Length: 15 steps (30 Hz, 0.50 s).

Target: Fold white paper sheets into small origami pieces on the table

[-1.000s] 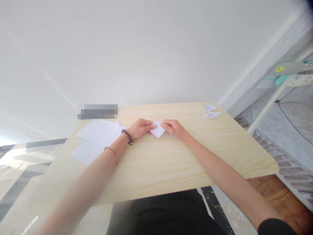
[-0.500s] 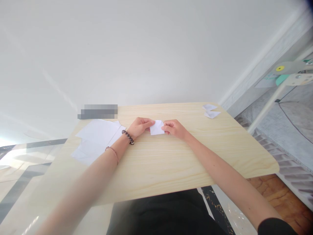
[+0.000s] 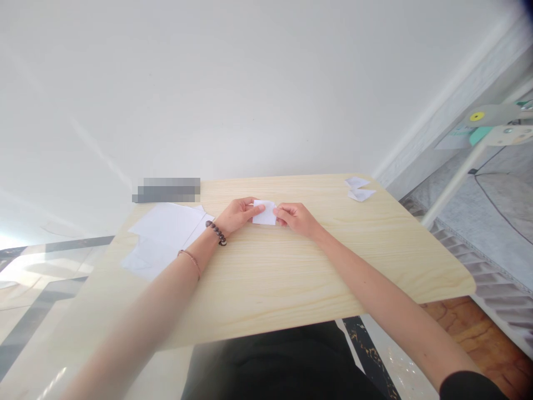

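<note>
A small folded white paper lies between my two hands near the far middle of the light wooden table. My left hand, with a bead bracelet on the wrist, pinches the paper's left edge with closed fingers. On the other side my right hand grips the right edge, fingers curled. The paper now looks like a small rectangle.
Several flat white paper sheets lie at the table's left. Two small folded paper pieces sit at the far right corner. A white wall stands behind the table. A pale stand and grey fabric lie to the right.
The paper turned from a diamond with a point toward me to a small rectangle, and sits slightly farther from me. Both hands stayed on its edges.
</note>
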Each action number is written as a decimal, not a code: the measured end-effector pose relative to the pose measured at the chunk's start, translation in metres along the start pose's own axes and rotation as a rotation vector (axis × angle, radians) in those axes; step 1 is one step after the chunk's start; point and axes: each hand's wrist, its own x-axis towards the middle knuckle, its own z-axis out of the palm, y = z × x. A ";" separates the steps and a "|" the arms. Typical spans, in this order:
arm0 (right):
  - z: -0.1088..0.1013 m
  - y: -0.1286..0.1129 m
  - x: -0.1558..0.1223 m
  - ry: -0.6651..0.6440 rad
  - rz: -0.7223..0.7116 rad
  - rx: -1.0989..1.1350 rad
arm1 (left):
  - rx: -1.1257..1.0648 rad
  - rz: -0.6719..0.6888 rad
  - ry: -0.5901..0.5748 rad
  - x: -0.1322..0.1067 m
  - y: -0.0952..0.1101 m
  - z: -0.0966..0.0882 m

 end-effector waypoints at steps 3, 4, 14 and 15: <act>0.002 0.000 0.000 -0.020 0.000 0.038 | 0.023 -0.002 -0.002 0.001 0.000 0.001; 0.003 0.000 0.001 -0.025 -0.003 0.042 | 0.046 -0.001 -0.002 0.001 0.001 0.001; 0.000 -0.001 0.000 -0.002 -0.005 -0.032 | 0.243 0.002 -0.028 -0.002 0.003 0.000; 0.001 -0.001 0.001 0.013 -0.007 -0.018 | 0.209 0.005 -0.023 -0.002 0.003 0.001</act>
